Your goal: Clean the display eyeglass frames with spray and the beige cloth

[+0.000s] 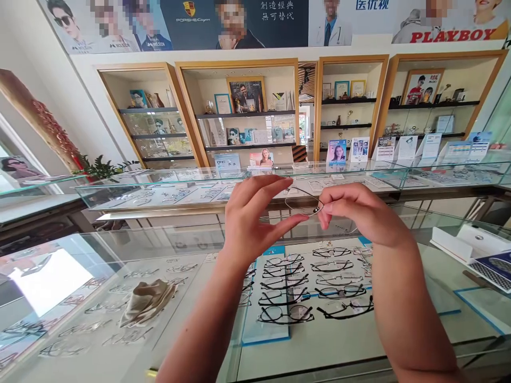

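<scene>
A pair of thin-rimmed eyeglasses (pixel 305 192) is held up over the glass counter, between both hands. My left hand (pixel 249 215) is curved around one lens, with fingertips at the upper rim and the thumb along the lower edge. On the other side, my right hand (pixel 357 210) pinches the frame between thumb and fingers. The fingers hide much of the far half of the glasses. Beneath the hands, several dark-framed glasses (pixel 285 314) lie in rows inside the display case. A crumpled beige cloth (pixel 147 300) rests on the counter to the left.
The glass counter (pixel 191 351) spans the foreground. At the right stands a white box (pixel 459 244) beside a dark blue patterned item (pixel 495 266). Another glass display case (pixel 179 194) runs across behind the hands, with upright cards (pixel 337 154) on it. Wooden shelves (pixel 237 64) line the wall.
</scene>
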{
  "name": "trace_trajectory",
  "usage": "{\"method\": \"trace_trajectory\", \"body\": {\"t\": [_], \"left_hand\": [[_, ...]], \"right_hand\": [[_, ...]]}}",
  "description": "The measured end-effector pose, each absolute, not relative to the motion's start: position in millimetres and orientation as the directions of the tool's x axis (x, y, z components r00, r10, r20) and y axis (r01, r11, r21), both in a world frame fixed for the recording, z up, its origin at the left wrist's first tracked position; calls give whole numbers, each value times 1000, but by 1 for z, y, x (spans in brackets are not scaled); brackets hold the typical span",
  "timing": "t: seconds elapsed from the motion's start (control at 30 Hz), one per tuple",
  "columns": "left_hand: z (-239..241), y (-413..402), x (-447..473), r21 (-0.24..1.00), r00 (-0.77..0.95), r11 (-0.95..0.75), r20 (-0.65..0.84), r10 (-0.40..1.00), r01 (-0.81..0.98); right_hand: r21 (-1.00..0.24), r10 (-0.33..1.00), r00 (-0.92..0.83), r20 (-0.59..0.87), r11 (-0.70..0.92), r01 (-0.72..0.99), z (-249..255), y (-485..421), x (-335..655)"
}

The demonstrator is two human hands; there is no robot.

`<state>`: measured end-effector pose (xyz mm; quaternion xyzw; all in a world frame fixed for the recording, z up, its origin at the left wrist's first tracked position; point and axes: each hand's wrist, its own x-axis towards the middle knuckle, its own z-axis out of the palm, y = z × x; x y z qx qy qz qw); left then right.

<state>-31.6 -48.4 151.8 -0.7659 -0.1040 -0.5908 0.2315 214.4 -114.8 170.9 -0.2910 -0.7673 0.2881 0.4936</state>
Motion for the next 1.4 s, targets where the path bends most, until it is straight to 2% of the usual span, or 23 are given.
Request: {"method": "trace_trajectory", "body": {"t": [0.33, 0.53, 0.67, 0.77, 0.9, 1.03, 1.23, 1.4], "left_hand": [[156, -52, -35, -225, 363, -915, 927, -95, 336], [154, -48, -35, -194, 273, -895, 958, -85, 402], [155, -48, -34, -202, 218, -886, 969, -119, 418], [155, -47, -36, -182, 169, -873, 979, -116, 452], [153, -41, -42, -99, 47, -859, 995, -87, 502], [151, -33, -48, -42, -61, -859, 995, -85, 510], [151, -31, -51, -14, -84, -851, 994, -69, 525], [151, -34, -46, -17, -55, -793, 996, -63, 609]], "right_hand": [[-692, 736, -356, 576, 671, 268, 169, -116, 217], [-584, 628, -185, 756, 774, 244, 167, -120, 211], [-509, 558, -145, 817, 816, 273, 164, -123, 207], [-406, 458, -109, 882, 858, 316, 162, -119, 206], [-202, 241, -64, 969, 909, 366, 160, -103, 205], [-68, 99, -36, 994, 867, 494, 155, -87, 198], [-93, 115, 3, 993, 794, 601, 147, -75, 189], [-65, 56, 33, 998, 759, 648, 145, -71, 189]]}}
